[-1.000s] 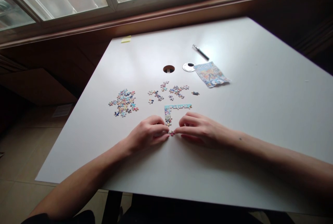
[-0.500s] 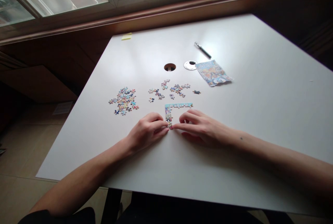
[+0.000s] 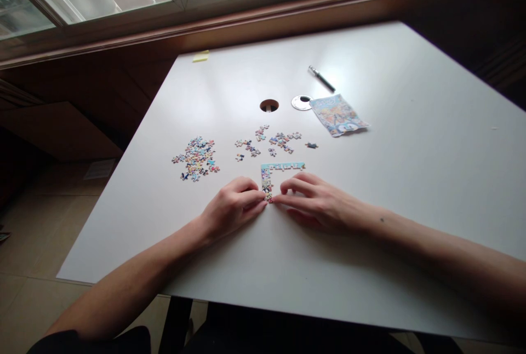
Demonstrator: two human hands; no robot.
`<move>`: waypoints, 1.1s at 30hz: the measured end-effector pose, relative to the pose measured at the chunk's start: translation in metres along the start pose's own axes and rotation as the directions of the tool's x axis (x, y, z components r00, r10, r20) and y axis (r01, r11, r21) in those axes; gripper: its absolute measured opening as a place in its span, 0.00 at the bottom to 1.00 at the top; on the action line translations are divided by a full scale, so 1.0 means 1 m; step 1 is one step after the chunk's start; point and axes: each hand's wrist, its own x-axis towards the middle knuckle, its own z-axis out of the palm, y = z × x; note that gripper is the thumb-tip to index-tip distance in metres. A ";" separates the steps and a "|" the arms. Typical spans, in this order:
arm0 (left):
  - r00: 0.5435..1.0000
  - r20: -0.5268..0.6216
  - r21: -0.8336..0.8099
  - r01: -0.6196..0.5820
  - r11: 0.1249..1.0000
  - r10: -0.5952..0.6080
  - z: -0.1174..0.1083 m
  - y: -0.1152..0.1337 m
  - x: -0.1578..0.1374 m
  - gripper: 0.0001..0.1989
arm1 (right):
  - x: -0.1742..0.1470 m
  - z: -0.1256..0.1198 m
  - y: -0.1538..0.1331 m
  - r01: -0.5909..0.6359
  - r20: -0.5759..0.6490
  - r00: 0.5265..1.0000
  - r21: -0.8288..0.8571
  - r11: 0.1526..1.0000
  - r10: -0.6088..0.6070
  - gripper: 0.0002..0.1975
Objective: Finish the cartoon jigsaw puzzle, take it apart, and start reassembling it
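Note:
An L-shaped strip of joined jigsaw pieces (image 3: 283, 166) lies flat on the white table, with a blue top edge and a left side running toward me. At its near end sits a small jigsaw piece (image 3: 269, 198) between my fingertips. My left hand (image 3: 238, 203) has thumb and forefinger brought together at that piece's left edge. From the other side, my right hand (image 3: 314, 200) touches the piece with an outstretched forefinger. Its other fingers are loosely bent and apart, with the thumb below. The fingertips partly cover the piece.
Loose jigsaw pieces (image 3: 197, 158) form a pile at the left, and a smaller scattered group (image 3: 281, 140) lies beyond the strip. Farther back are a picture sheet (image 3: 339, 114), a dark pen (image 3: 322, 79), a round cover (image 3: 301, 103) and a table hole (image 3: 269, 106).
Almost nothing differs. Both hands stay at the strip's near end, and the whole view has shifted very slightly.

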 end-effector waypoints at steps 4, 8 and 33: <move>1.000 0.014 0.004 0.019 1.000 -0.019 -0.001 0.000 0.000 0.05 | 0.001 -0.001 -0.001 0.010 0.003 1.000 -0.016 1.000 -0.009 0.24; 1.000 0.017 -0.024 -0.009 1.000 0.009 -0.002 0.001 0.003 0.07 | 0.000 0.001 0.000 0.009 -0.010 1.000 -0.017 1.000 -0.009 0.25; 0.999 0.044 -0.089 -0.012 0.996 0.016 -0.003 -0.002 0.004 0.06 | 0.000 0.002 0.001 -0.005 0.017 1.000 -0.011 1.000 0.006 0.22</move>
